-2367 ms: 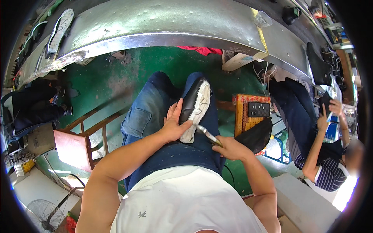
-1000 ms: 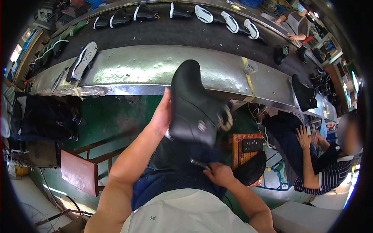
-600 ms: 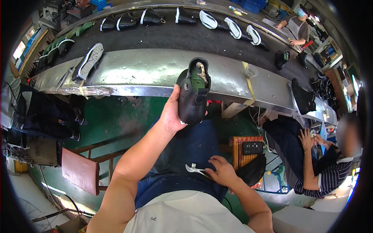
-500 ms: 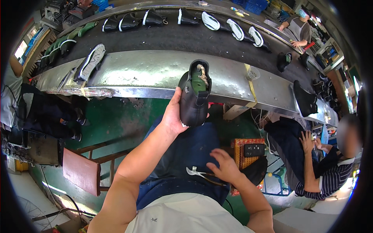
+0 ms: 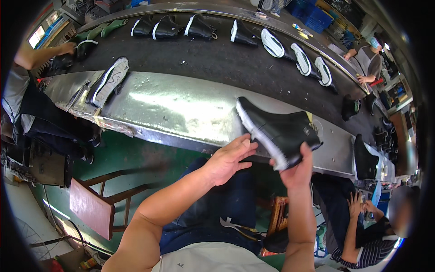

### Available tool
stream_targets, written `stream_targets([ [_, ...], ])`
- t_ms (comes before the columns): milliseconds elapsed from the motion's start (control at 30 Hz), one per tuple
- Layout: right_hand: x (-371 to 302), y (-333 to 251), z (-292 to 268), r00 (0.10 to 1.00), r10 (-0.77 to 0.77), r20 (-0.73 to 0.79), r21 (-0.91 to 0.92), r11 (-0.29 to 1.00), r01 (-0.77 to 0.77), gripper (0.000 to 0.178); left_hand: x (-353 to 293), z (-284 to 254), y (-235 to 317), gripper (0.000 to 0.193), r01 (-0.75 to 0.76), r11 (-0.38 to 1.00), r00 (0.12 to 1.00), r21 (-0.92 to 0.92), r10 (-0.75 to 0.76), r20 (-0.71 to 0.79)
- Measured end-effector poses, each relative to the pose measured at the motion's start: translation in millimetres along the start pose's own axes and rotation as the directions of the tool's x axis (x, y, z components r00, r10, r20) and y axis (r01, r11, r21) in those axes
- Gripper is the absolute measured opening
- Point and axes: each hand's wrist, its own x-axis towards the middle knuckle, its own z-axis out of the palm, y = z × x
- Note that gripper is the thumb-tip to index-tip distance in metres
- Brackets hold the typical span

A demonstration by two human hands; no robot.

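Note:
A black ankle boot (image 5: pixel 283 129) with a white sole edge is tilted on its side above the near edge of the metal-topped bench. My right hand (image 5: pixel 297 170) grips it by the heel end, fingers wrapped round the sole and upper. Close to the white sole, my left hand (image 5: pixel 231 158) is open with fingers apart; I cannot tell whether its fingertips touch the boot. On my lap lies a metal hand tool (image 5: pixel 240 227) with a hooked head and yellowish handles.
Several black boots (image 5: pixel 201 27) line the dark belt beyond the metal ledge (image 5: pixel 181 97). A boot lies sole up (image 5: pixel 111 81) at the left; another (image 5: pixel 364 158) stands at the right. A wooden stool (image 5: pixel 93 206) is at lower left. Co-workers are at left, right and far right.
The boot has passed from my left hand to my right, moved right and turned from upright to sideways. My right hand has risen from my lap; my left has let go.

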Motion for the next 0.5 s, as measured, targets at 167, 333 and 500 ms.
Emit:
stream_targets([
  [167,156,-49,-7,0.934,-0.357,0.013,-0.219,0.910,0.351,0.042,25,-50,16,0.051,0.090,0.996,0.992,0.028,-0.092,0.087],
  [333,276,-49,-49,0.857,-0.512,-0.061,-0.935,-0.271,-0.228,0.075,31,-72,41,0.041,0.077,0.997,0.988,0.024,-0.080,0.134],
  [500,272,-45,-45,0.885,-0.442,-0.144,-0.886,-0.342,-0.315,0.076,76,-94,113,0.034,-0.098,0.982,0.994,0.164,0.104,-0.025],
])
